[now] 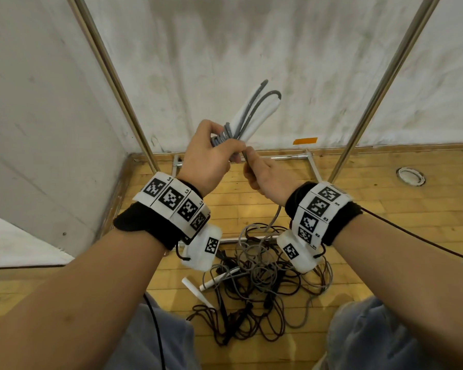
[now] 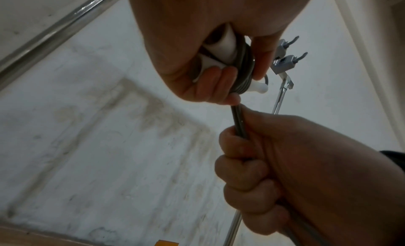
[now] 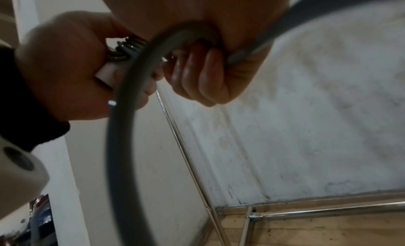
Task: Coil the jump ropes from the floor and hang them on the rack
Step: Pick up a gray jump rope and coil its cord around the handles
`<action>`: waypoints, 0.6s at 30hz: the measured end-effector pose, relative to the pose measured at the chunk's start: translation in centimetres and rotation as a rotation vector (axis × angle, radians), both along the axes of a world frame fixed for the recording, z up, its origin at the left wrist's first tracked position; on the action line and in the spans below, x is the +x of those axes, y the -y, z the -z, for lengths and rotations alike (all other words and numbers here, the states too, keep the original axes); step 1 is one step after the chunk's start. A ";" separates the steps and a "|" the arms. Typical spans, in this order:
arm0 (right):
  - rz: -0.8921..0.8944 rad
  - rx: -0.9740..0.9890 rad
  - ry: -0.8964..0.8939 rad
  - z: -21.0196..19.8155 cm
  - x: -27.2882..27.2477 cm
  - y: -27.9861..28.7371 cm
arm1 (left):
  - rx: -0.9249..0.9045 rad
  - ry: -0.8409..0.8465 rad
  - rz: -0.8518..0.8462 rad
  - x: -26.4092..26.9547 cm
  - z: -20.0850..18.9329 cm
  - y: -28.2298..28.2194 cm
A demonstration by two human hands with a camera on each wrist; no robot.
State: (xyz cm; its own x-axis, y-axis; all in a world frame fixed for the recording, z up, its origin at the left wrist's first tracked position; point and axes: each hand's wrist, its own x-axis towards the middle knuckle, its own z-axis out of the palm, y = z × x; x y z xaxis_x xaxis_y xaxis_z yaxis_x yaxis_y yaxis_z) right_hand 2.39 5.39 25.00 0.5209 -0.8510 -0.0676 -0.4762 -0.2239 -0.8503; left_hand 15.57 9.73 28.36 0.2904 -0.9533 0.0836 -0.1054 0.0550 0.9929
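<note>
Wood gym floor, chrome rack behind: left hand clamped on grey rope bundle w/ white handles, right hand gripping tail—slack could unwind wraps.

Both arms raised, the left hand fisted tight, the right hand clenched just beneath it.

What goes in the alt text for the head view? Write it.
Two hands coil a grey jump rope: the left hand grips the wound bundle with its white handles, the right hand pulls the loose grey rope. Below, tangled ropes lie on the wooden floor.
</note>
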 end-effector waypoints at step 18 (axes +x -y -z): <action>-0.065 -0.348 -0.111 -1.2 -0.8 -0.3 | -0.004 0.185 -0.156 2.1 0.4 1.2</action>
